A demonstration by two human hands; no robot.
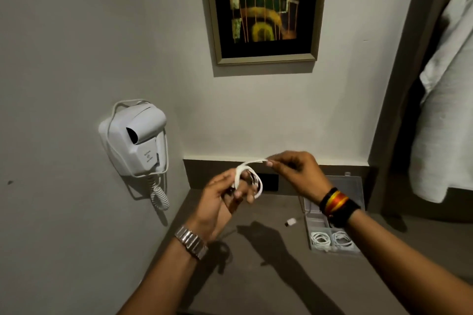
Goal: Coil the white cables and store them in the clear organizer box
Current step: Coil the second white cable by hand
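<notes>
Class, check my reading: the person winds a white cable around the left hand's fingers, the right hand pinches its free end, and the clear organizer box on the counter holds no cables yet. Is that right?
Not quite. The head view shows the clear organizer box already holding two coiled cables in its near compartments. The rest stands: the white cable loops around the left hand, and the right hand pinches its end.

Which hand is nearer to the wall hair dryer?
Left. The left hand, holding the white cable coil, is just right of the hair dryer; the right hand is farther right.

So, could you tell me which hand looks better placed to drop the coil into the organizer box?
Probably the left hand: the white cable coil is looped around its fingers. The right hand only pinches the loose end, though the clear plastic organizer box sits on its side.
</notes>
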